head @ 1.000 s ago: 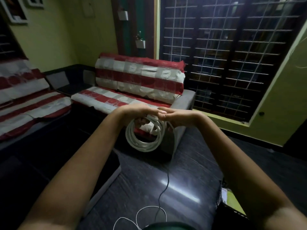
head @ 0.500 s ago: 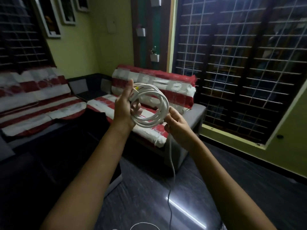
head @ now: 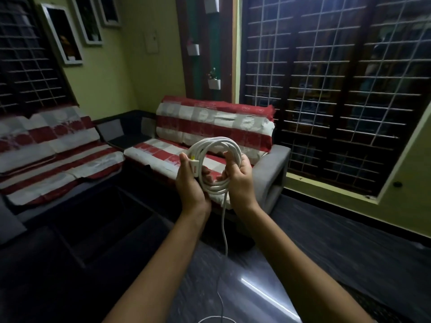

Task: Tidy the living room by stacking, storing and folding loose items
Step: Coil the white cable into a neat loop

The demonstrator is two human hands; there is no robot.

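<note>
A white cable [head: 221, 145] wound into a coil of several loops is held upright in front of me, at chest height. My left hand [head: 190, 183] grips the coil's left side, with a white plug end marked red and yellow under its thumb. My right hand [head: 240, 176] holds the coil's right side with fingers curled round the loops. A loose length of the cable hangs from the bottom of the coil down to the dark floor, where it curls near the bottom edge.
A grey sofa [head: 272, 173] with a red and white striped cover stands just beyond my hands. A second covered sofa [head: 51, 155] runs along the left wall. A barred window [head: 338, 89] fills the right. A low dark table [head: 81, 229] sits lower left.
The coil has been turned and brought upright between both hands. My right hand has moved from the trailing cable up onto the coil's right side. The view has tilted upward.
</note>
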